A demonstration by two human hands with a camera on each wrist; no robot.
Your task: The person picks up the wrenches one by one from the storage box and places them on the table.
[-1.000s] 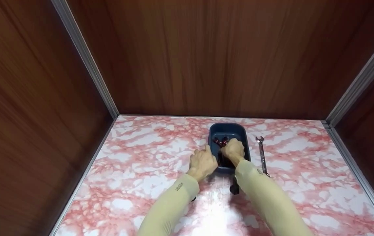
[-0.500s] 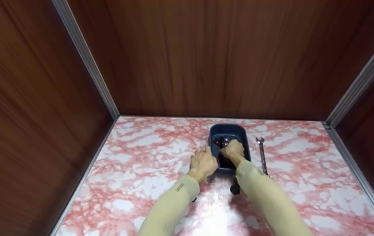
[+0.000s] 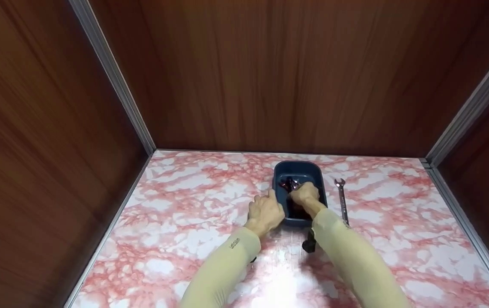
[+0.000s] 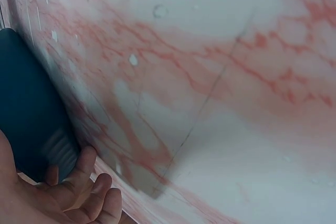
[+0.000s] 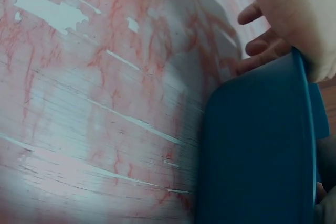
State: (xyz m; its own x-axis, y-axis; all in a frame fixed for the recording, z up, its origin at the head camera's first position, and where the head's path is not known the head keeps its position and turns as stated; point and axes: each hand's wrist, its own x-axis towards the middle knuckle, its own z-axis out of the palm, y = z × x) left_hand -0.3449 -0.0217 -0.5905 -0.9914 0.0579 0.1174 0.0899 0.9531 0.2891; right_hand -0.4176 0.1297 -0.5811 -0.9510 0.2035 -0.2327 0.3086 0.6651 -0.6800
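Note:
In the head view a dark blue bin (image 3: 298,168) stands on the marbled tabletop. My left hand (image 3: 265,212) grips its near left side, fingers lying along the outer wall; the left wrist view shows these fingers (image 4: 84,163) beside the bin, bent and slightly spread. Inside the bin, my right hand (image 3: 306,196) is curled around part of a shiny dark red object (image 3: 287,184), whose kind cannot be told. Most of that object is hidden under the hand. To the bin's right lies a silver wrench (image 3: 342,201), its lower end behind the right sleeve.
Wood-patterned panels (image 3: 261,77) close in the back and both sides, with grey metal strips (image 3: 116,81) at the corners. A black piece (image 3: 308,245) shows under the right wrist. Red-and-white marbling covers the tabletop (image 3: 184,205), which has a bright glare near the front.
My right hand has shifted slightly to the right, its sleeve now covering more of the wrench's lower end. The shiny red object has turned a little. The left hand and bin stay put.

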